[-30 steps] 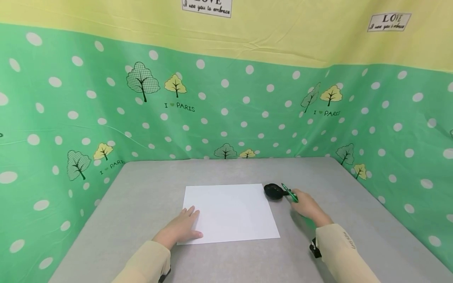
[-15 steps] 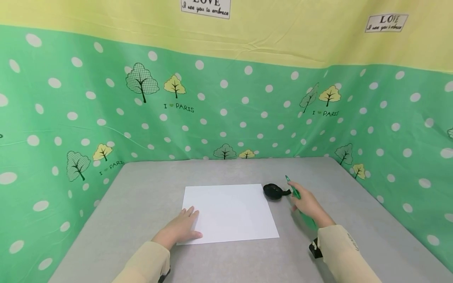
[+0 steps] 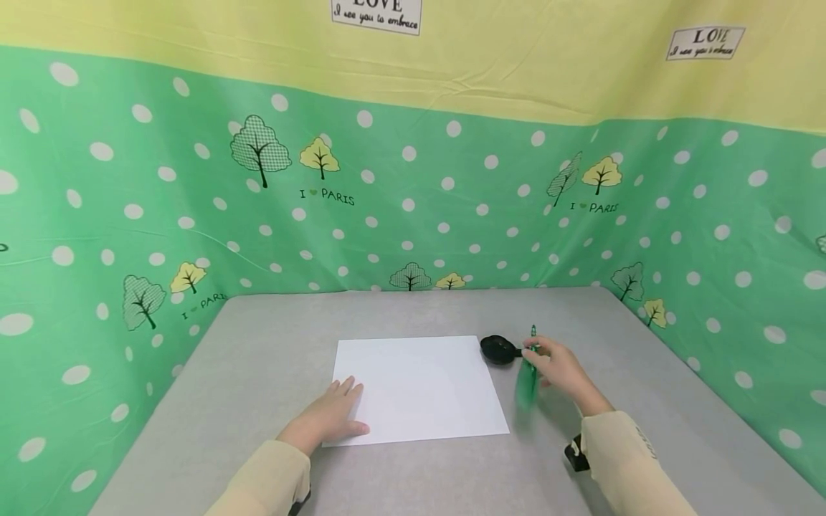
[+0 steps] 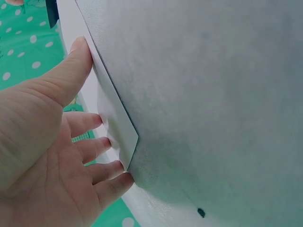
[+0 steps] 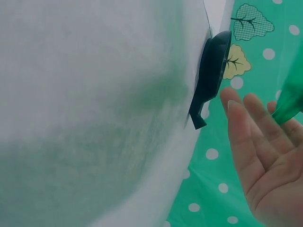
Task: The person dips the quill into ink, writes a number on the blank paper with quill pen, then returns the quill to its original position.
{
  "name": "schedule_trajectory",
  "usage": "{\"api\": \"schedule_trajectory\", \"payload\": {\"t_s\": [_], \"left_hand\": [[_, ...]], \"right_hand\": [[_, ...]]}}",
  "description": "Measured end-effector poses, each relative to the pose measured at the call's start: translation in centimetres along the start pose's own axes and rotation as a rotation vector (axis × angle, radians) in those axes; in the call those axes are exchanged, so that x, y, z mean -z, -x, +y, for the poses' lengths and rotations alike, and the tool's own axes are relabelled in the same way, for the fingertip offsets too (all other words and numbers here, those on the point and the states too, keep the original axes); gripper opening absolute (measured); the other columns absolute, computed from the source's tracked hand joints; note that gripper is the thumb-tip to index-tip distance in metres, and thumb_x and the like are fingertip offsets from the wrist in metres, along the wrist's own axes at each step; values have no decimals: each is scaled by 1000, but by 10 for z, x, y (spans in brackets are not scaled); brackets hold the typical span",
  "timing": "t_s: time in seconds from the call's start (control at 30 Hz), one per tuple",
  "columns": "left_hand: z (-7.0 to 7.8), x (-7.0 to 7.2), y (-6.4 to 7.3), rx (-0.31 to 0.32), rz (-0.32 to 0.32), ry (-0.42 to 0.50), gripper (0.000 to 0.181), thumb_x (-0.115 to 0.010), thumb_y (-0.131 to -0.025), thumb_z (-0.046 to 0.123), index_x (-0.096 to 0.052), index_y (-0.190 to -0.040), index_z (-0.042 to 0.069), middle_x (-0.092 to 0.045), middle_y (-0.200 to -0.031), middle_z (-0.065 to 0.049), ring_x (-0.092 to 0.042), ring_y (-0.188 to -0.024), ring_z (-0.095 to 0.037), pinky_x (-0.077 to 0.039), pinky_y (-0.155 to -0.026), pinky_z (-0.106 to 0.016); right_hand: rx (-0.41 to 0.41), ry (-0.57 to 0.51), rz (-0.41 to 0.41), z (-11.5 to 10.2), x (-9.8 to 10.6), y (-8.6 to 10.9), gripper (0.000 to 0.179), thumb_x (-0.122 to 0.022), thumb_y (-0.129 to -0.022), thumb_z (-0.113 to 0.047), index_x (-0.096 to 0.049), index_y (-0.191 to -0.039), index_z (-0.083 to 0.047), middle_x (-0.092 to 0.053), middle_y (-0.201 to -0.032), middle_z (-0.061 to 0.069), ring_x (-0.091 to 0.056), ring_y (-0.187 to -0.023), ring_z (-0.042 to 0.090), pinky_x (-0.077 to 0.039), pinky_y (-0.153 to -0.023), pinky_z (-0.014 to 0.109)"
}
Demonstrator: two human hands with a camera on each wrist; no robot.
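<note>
A sheet of white paper (image 3: 426, 383) lies on the grey table. My left hand (image 3: 328, 416) rests spread on the paper's left edge; in the left wrist view its fingertips (image 4: 110, 142) meet the sheet near a corner. To the right of the paper, my right hand (image 3: 563, 367) pinches a green see-through tool (image 3: 526, 387) with a slim tip pointing away from me and a broader, motion-blurred end towards me. Its exact kind does not show. Beside those fingers sits a small black pan (image 3: 497, 350), its short handle reaching towards the hand.
The grey table (image 3: 271, 337) ends at a green and yellow curtain (image 3: 413, 229) with dots and trees, hung around its back and sides. A small dark mark (image 4: 201, 212) shows in the left wrist view.
In my right hand the green tool has turned: its broad end swung from under the wrist to the hand's left. The left hand, paper and pan stay put.
</note>
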State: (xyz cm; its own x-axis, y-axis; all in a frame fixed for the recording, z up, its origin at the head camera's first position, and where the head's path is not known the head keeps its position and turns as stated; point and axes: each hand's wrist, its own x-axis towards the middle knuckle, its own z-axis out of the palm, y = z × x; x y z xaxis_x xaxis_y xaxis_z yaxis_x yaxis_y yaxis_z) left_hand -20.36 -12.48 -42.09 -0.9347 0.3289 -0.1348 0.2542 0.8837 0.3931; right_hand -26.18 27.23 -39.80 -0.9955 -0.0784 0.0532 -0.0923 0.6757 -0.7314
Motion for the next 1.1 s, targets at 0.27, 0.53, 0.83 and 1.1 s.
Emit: {"api": "schedule_trajectory", "payload": {"t_s": [0.27, 0.53, 0.83, 1.1], "left_hand": [[-1, 0, 0, 7, -6, 0, 75, -71, -79, 32, -39, -133, -9, -28, -141, -30, -20, -129, -48, -20, -105, -55], [-2, -2, -3, 15, 0, 3, 77, -71, -78, 34, -40, -134, -8, -28, -141, -29, -19, -130, -48, -20, -104, -56], [-3, -2, -2, 4, 3, 2, 75, -71, -78, 33, -40, -133, -9, -29, -140, -30, -20, -129, -49, -21, -104, -55], [-5, -5, -3, 14, -3, -6, 76, -70, -79, 34, -40, -134, -8, -28, -142, -28, -20, -130, -47, -20, -105, -55]], "right_hand": [[-14, -93, 20, -7, 2, -1, 32, -37, -92, -3, -48, -120, 7, -59, -106, 27, -64, -82, 31, -54, -60, 36], [29, -77, 38, -9, -1, -2, 14, -44, -92, 0, -50, -103, 6, -64, -98, 24, -66, -76, 28, -54, -59, 33], [22, -135, 44, -6, -5, -5, 7, -45, -92, 1, -48, -98, 4, -65, -94, 25, -64, -63, 30, -52, -54, 27], [12, -180, 29, -6, -6, -7, 14, -46, -94, -4, -49, -103, 6, -65, -92, 25, -64, -67, 36, -55, -61, 40]]}}
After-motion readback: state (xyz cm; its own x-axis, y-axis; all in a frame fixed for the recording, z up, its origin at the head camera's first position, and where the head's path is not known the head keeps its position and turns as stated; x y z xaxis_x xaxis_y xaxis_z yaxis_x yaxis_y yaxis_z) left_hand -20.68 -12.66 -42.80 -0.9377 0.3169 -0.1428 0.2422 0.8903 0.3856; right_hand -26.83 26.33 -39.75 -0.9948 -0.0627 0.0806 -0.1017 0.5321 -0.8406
